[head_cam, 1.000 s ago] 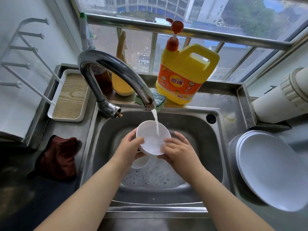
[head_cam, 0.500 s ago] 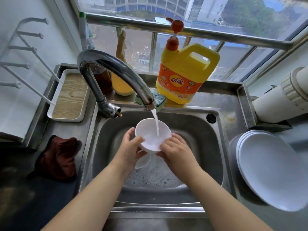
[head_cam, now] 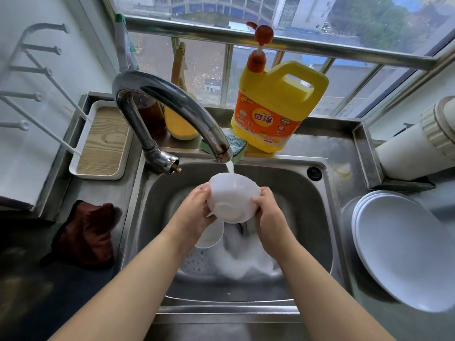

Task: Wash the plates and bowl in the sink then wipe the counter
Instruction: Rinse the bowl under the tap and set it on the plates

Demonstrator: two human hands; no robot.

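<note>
Over the steel sink [head_cam: 317, 217], left hand [head_cam: 194, 215] and right hand [head_cam: 269, 217] each grip a side of the white plastic bowl [head_cam: 232, 200], tipped base-toward-camera. Just beyond, chrome faucet [head_cam: 172, 107] water hits it. Right of right hand, stacked white plates [head_cam: 403, 247] on table [head_cam: 344, 146].

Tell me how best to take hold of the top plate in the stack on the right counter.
Grip the plates by the near-left rim, coming from the sink side. The stack lies flat and is wide, so only its thin raised edge offers purchase. Both hands, left and right, now hold the bowl; free one first.
</note>
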